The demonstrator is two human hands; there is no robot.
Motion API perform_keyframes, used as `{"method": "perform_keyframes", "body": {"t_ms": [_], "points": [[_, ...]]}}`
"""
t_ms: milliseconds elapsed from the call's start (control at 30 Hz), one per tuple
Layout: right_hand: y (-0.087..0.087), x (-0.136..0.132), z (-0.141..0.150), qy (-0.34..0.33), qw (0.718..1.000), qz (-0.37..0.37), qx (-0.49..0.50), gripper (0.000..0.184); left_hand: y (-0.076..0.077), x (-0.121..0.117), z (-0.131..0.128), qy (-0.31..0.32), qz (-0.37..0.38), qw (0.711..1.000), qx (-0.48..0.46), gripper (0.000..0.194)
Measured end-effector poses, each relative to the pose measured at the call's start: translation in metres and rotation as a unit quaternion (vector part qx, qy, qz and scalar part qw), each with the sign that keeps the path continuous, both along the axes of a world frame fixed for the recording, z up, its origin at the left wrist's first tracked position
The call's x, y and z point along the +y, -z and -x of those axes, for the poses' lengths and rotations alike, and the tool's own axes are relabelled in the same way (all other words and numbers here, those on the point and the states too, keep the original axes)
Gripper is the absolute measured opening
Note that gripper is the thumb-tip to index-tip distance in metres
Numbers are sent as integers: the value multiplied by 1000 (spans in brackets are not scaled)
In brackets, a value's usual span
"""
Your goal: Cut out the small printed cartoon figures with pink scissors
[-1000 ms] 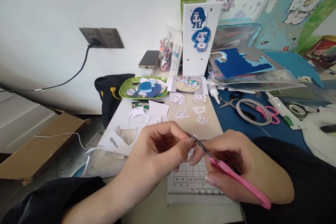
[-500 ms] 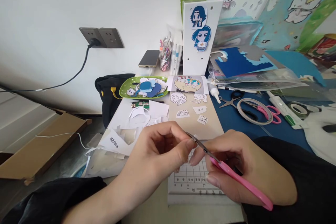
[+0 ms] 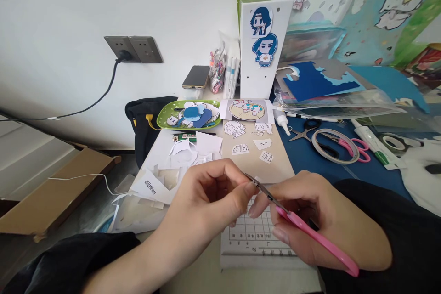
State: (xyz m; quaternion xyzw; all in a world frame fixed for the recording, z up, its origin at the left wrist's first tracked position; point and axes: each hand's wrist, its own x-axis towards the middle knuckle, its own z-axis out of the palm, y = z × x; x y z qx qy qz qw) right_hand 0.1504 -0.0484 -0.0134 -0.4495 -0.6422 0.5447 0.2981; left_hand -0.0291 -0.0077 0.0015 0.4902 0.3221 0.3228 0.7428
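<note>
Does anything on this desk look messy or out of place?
Yes: a heap of white paper scraps sprawls over the desk's left edge, some hanging off it. Beside it the left hand pinches something too small to make out, at the blades of the pink scissors gripped by the right hand.

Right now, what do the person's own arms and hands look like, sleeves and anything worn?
Both hands are bare: the left hand and right hand show no gloves, rings or watch. Each arm wears a black long sleeve, the left sleeve pushed back from the forearm, the right sleeve reaching the wrist. Fingernails look plain, unpainted.
</note>
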Motion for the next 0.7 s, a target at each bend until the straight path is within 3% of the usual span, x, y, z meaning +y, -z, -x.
{"method": "perform_keyframes", "body": {"t_ms": [700], "points": [[0,-1,3,16,999,0,-35,25,2,2,0,6,2,1000,-2,18]]}}
